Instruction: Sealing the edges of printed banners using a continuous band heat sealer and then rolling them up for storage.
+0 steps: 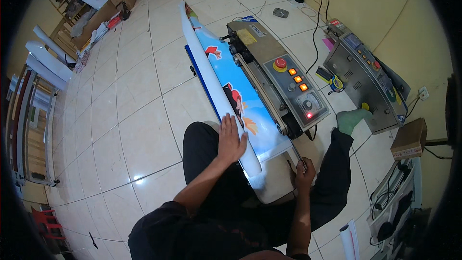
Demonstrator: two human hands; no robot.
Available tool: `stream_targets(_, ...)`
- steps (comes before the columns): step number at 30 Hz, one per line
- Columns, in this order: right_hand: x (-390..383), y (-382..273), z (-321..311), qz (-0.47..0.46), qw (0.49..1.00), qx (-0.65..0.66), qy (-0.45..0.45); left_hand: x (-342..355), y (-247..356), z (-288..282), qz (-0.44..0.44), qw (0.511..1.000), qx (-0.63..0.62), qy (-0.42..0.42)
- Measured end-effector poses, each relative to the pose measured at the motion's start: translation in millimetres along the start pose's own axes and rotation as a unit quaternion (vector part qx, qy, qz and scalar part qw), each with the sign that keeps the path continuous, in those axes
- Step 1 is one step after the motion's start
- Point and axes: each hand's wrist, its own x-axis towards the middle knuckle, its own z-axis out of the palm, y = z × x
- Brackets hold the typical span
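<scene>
My left hand (231,140) lies flat on a long white roll (204,70), fingers stretched out and together. The roll is the curled part of a printed banner sheet (250,103), sky blue with red and orange figures. The sheet's inner edge runs along the belts of a band sealing machine (284,79), whose panel has a red button (280,63) and lit orange switches (298,79). My right hand (305,173) is closed beside the machine's near end, at a thin strip by the sheet's corner. What its fingers hold is too small to make out.
A second metal machine (363,82) stands against the right wall, with a tape measure (336,84) on the floor by it. Nearby are a cardboard box (409,138) and my green-socked foot (353,120). A rack (33,120) stands far left. A black cable (315,38) hangs behind the machine.
</scene>
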Motion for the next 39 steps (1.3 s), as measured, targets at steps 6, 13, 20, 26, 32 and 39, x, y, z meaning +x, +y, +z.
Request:
stream_targets(6, 1, -3, -3, 0.038, 0.998, -0.027, -0.049, 64, -45, 7, -0.041, 0.995, 0.067, 0.059)
stream_targets(13, 1, -6, -2, 0.000, 0.998, -0.032, -0.052, 112, -79, 15, -0.033, 0.982, 0.154, 0.103)
stream_targets(20, 0, -25, 8, -0.127, 0.984, -0.121, 0.032, 128, -87, 7, -0.024, 0.979, 0.168, 0.109)
stream_targets(26, -4, -21, 10, -0.047, 0.996, -0.078, 0.005, 142, -91, 2, -0.042, 0.979, 0.169, 0.107)
stream_targets(32, -5, -25, 11, -0.051, 0.995, -0.085, 0.009, 157, -97, -6, -0.013, 0.980, 0.151, 0.125)
stream_targets(39, -5, -20, 13, -0.081, 0.990, -0.118, -0.001, 175, -115, -12, -0.005, 0.979, 0.161, 0.121)
